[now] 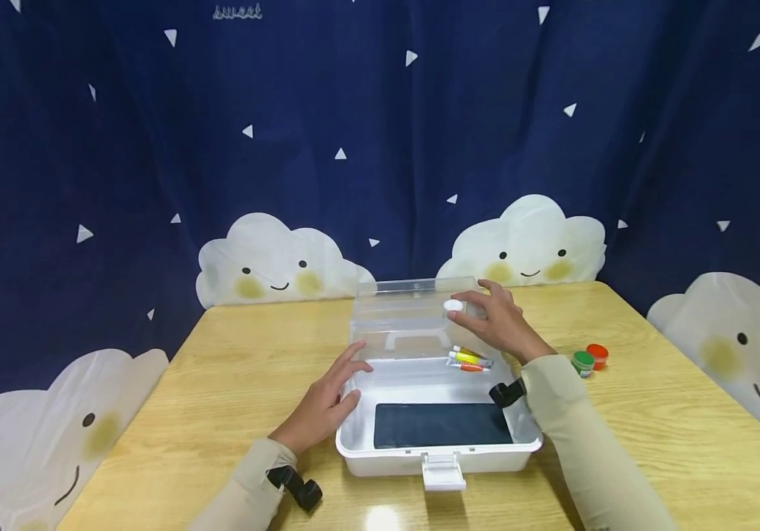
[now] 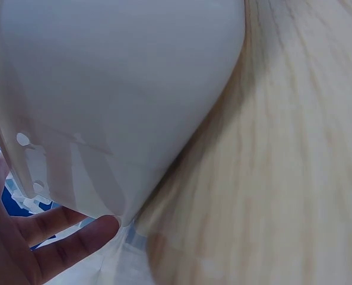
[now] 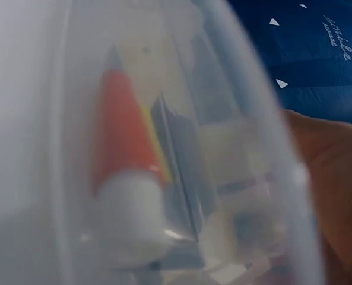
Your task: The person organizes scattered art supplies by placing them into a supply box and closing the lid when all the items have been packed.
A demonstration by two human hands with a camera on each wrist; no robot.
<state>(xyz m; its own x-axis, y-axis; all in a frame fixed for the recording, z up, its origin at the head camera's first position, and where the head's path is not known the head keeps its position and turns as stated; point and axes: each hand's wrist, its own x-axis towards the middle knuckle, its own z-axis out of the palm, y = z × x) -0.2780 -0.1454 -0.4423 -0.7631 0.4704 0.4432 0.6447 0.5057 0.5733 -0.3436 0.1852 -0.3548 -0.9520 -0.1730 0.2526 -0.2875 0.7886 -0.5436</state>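
A white plastic case [image 1: 388,463] lies with its clear lid [image 1: 413,289] swung back. My right hand [image 1: 500,324] pinches a small jar with a white cap [image 1: 453,304] between thumb and fingers, over the open lid. Just below the jar, several paint tubes [image 1: 469,359] with yellow and red bands lie by the hinge side. In the right wrist view an orange-red tube [image 3: 127,130] shows through clear plastic. My left hand [image 1: 323,404] rests at the case's left side, fingers loosely spread; in the left wrist view its fingertips [image 2: 107,228] meet the case wall.
A green paint jar [image 1: 582,362] and a red paint jar [image 1: 597,355] stand together on the wooden table [image 1: 253,369], right of the case. Inside the case is a dark rectangular panel [image 1: 442,425]. A white latch [image 1: 444,473] hangs at the front. A blue curtain [image 1: 300,110] stands behind.
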